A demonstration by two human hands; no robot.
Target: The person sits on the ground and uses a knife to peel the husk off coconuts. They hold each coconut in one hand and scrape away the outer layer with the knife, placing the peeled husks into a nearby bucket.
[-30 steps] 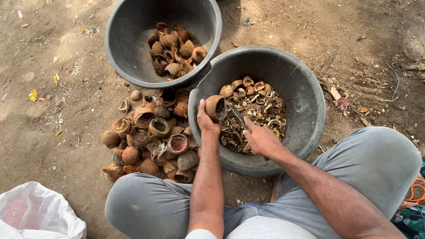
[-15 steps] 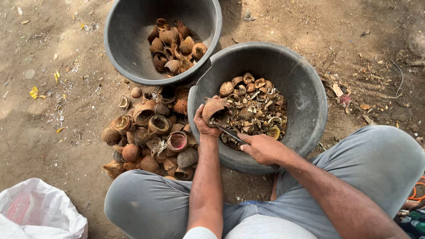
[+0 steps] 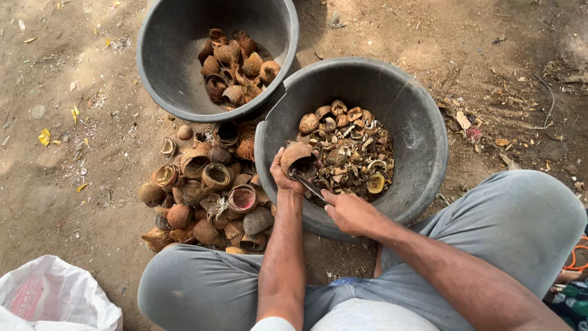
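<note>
Gripping a brown coconut shell half [image 3: 296, 154] from below, the left hand [image 3: 283, 178] holds it over the near rim of the grey tub [image 3: 422, 153] that contains broken kernel and shell pieces [image 3: 349, 153]. The right hand [image 3: 350, 211] is closed around a thin metal tool [image 3: 308, 187], whose tip reaches into the shell's dark hollow. A heap of empty shell halves [image 3: 208, 196] lies on the dirt ground [image 3: 73, 184] just left of the tub, below a second grey tub [image 3: 177, 55] holding more shells, and a white plastic bag [image 3: 55, 297] sits at the lower left.
</note>
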